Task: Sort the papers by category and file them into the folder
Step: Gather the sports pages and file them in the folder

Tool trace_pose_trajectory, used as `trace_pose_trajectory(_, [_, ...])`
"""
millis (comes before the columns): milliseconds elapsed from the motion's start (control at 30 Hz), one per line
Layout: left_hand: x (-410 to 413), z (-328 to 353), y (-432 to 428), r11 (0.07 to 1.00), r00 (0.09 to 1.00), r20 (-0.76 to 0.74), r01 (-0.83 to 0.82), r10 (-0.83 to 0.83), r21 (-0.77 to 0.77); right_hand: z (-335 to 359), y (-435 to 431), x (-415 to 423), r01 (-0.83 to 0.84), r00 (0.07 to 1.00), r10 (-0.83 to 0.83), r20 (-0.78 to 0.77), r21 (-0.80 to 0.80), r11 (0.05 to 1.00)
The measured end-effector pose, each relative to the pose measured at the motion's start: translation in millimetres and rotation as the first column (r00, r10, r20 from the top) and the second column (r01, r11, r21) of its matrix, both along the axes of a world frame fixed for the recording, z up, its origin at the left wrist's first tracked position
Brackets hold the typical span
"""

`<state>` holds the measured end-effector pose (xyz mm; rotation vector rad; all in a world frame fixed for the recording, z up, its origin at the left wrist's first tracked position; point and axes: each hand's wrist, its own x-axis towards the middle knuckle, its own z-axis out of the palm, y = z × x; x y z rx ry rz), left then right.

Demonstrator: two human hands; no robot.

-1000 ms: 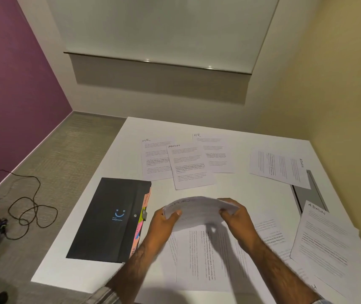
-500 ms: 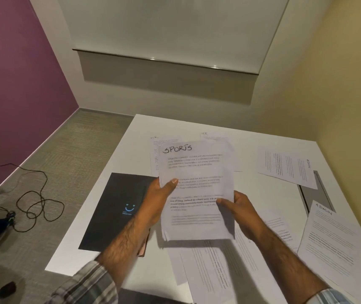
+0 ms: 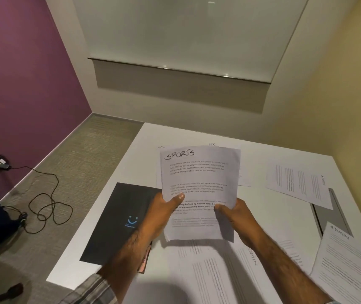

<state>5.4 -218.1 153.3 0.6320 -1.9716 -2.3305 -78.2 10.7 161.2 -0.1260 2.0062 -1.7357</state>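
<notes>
both hands, left hand (image 3: 164, 212) and right hand (image 3: 233, 213), pinched the thin, floppy "sports" sheets (image 3: 199, 185) by their side edges above the table (image 3: 269, 218), beside the black folder (image 3: 120, 220).

Your folder (image 3: 118, 222) is black with a small blue smiley mark, and pinkish tabs (image 3: 144, 262) show at its near right edge. Right of the folder, the sheet (image 3: 199, 178) is white with grey print and a black handwritten "SPORTS". The table (image 3: 284, 220) under the folder is white. Left of the folder, the carpet (image 3: 83, 163) is grey-beige and finely woven, the cable (image 3: 43, 207) black, the wall (image 3: 21, 84) purple. Just nearer than the folder, your sleeve (image 3: 89, 290) is grey plaid.
</notes>
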Motion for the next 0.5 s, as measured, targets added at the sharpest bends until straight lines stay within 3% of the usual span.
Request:
trace_pose_trajectory(267, [-25.2,-28.3,35.1,0.993,0.998,0.042,-0.038,0.043,-0.109,-50.1,20.0,-43.7,0.056,0.998,-0.058,0.017,0.099,0.994])
trace_pose_trajectory(400, [-34.2,-63.9,45.1,0.984,0.976,0.209,-0.014,0.052,-0.180,-86.6,26.8,-52.0,0.033,0.999,-0.036,0.014,0.182,0.983])
trace_pose_trajectory(500, [-36.7,-78.1,50.6,0.973,0.946,0.318,0.010,0.067,-0.232,-103.7,28.3,-54.5,-0.025,0.997,0.047,-0.059,0.329,0.944])
